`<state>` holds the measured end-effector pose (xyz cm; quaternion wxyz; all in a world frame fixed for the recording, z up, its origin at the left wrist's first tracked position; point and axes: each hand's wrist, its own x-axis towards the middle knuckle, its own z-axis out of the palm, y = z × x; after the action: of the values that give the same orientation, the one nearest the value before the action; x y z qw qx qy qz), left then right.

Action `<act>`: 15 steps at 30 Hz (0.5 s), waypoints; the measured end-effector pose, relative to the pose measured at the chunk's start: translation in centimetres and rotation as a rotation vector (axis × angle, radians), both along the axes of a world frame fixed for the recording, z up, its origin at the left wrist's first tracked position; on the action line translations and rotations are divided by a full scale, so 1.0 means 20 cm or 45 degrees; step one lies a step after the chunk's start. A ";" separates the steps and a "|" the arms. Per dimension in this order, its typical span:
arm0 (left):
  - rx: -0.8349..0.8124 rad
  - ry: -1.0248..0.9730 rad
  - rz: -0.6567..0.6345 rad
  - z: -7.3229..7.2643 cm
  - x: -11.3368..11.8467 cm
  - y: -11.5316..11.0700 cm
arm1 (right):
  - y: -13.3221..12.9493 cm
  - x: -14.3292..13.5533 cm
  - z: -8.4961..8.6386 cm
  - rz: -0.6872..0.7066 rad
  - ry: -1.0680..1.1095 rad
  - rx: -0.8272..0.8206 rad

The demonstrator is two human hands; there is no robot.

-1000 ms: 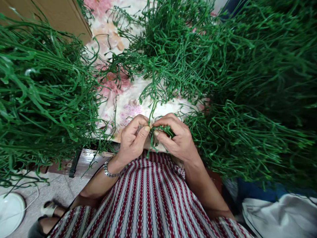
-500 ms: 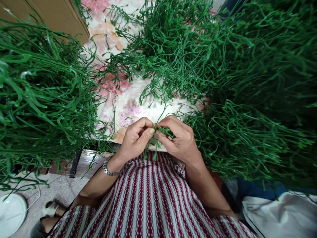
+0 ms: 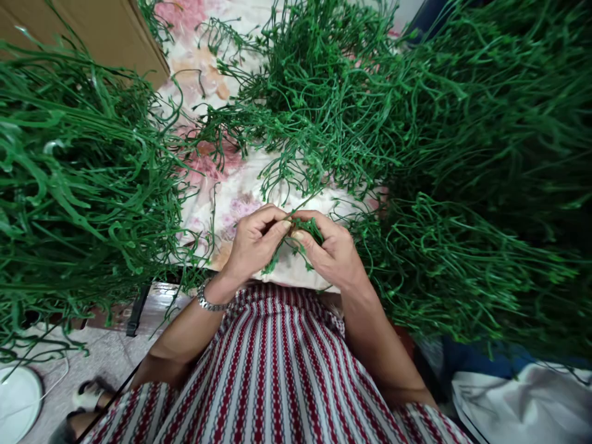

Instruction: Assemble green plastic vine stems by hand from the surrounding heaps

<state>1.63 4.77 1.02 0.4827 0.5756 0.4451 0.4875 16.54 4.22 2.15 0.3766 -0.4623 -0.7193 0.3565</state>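
Close together in front of my lap, both hands pinch one thin green plant stem, artificial by its look. My left hand (image 3: 256, 243), with a metal band on its wrist, is closed with thumb and forefinger on the stem (image 3: 306, 202). Fingertip to fingertip with it, my right hand (image 3: 330, 250) is closed on the same stem. One end points up and right past the fingers; small green branches (image 3: 312, 229) hang between and below the hands. The exact pinch point is hidden by the fingertips. Beneath lies a floral cloth (image 3: 235, 213).
A heap of thicker green stems (image 3: 83, 179) rises on the left. Thin branched stems (image 3: 333, 105) spread across the far side, and another heap (image 3: 462, 253) lies right. A cardboard box (image 3: 115, 37) stands far left. White fabric (image 3: 527, 394) lies lower right; a round white object (image 3: 18, 401) sits lower left.
Both hands have moved slightly up, away from my lap. The stem's upper end now leans further right, and the branches hanging below the fingers have shifted.
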 end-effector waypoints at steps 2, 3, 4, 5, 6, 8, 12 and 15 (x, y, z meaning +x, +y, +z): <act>-0.011 -0.027 0.006 -0.01 0.02 0.03 | 0.01 -0.01 -0.01 -0.067 0.024 -0.021; -0.019 -0.043 0.003 -0.02 0.02 0.03 | 0.02 -0.01 -0.01 -0.099 0.028 -0.020; -0.034 -0.060 -0.005 -0.02 0.02 0.04 | 0.02 -0.02 -0.02 -0.119 0.026 -0.018; -0.056 -0.078 -0.017 -0.02 0.02 0.04 | 0.02 -0.02 -0.02 -0.124 0.019 -0.014; -0.081 -0.090 -0.038 -0.02 0.02 0.03 | 0.02 -0.02 -0.01 -0.119 0.007 -0.007; -0.109 -0.076 -0.074 -0.01 0.00 0.02 | 0.02 -0.01 0.00 -0.086 -0.043 0.010; -0.074 0.078 -0.125 0.03 -0.02 0.01 | 0.02 0.01 0.03 -0.014 -0.249 0.109; -0.078 0.184 -0.305 0.06 -0.05 0.02 | 0.02 0.02 0.07 0.108 -0.319 0.121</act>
<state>0.66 5.23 2.28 0.5215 0.6430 0.4216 0.3699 16.94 4.62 3.47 0.2898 -0.4539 -0.7957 0.2771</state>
